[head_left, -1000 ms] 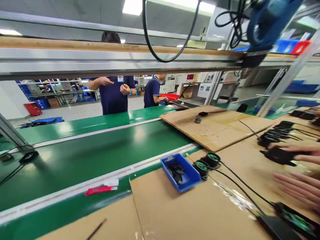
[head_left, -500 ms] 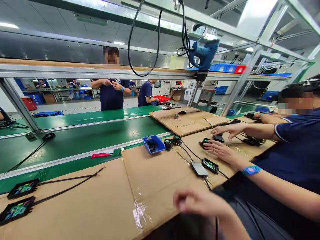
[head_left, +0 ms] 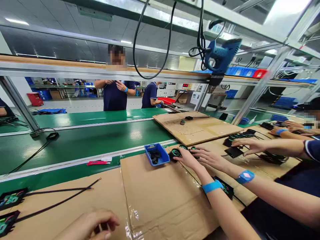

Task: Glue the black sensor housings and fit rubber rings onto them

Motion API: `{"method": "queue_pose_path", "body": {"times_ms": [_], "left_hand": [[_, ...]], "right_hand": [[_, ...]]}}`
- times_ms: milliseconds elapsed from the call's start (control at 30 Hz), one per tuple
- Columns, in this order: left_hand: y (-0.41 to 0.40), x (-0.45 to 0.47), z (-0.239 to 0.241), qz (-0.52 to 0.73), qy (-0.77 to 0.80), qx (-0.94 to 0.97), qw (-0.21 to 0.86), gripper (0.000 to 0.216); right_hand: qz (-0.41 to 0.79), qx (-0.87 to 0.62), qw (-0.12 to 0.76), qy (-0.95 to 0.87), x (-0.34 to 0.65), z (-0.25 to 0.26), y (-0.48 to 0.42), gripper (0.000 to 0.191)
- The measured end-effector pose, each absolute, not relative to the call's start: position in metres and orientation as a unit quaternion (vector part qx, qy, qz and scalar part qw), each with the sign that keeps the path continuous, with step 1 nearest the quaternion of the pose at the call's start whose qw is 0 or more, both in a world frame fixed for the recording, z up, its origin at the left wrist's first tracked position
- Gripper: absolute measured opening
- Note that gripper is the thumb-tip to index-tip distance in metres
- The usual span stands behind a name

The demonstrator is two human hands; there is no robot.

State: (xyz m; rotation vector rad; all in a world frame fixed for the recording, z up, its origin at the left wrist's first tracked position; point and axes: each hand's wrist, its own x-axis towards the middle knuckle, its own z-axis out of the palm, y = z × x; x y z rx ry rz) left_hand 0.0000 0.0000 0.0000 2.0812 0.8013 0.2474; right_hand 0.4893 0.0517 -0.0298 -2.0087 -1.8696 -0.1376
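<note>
My right hand [head_left: 186, 158], with a blue band at its wrist, reaches across the cardboard [head_left: 150, 196]. Its fingers close around a round black part with a green ring [head_left: 176, 153], just right of a blue bin [head_left: 157, 154] of small black pieces. A second such part [head_left: 183, 147] shows behind the fingers. My left hand [head_left: 92, 225] hovers low at the bottom left, fingers loosely curled and apart, nothing visible in them. Left of it lie two black cases with green circuit boards [head_left: 12, 199] and black cables [head_left: 60, 191]. My right forearm partly hides another open board case [head_left: 225, 189].
A co-worker's hand [head_left: 210, 161] works right beside my right hand; their other hand [head_left: 250, 146] touches a black box. A red cutter [head_left: 97, 163] lies on the green belt edge. Overhead hangs a blue power tool [head_left: 221, 60]. A raised cardboard sheet [head_left: 195, 128] stands behind.
My right hand has moved up and forward onto the round black parts. My left hand has come into view at the bottom left. The co-worker's nearer hand has shifted left; the view has turned slightly.
</note>
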Motion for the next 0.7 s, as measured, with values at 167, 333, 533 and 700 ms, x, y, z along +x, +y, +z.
{"method": "queue_pose_path", "body": {"times_ms": [167,333,533,700], "left_hand": [[0.036,0.105,0.0,0.176,0.304,0.722,0.596,0.066],[0.039,0.184,-0.007,0.308,0.272,0.458,0.789,0.075],[0.044,0.155,-0.02,0.343,0.34,0.365,0.796,0.036],[0.055,0.103,-0.022,0.337,0.355,0.367,0.791,0.024]], "right_hand": [[-0.064,-0.669,0.267,-0.691,0.464,0.002,0.012,0.04],[0.004,-0.58,0.25,-0.775,0.375,0.024,-0.007,0.05],[0.036,-0.634,0.241,-0.734,0.344,-0.018,-0.061,0.086],[0.023,-0.781,0.253,-0.57,0.333,-0.114,-0.122,0.069]]}}
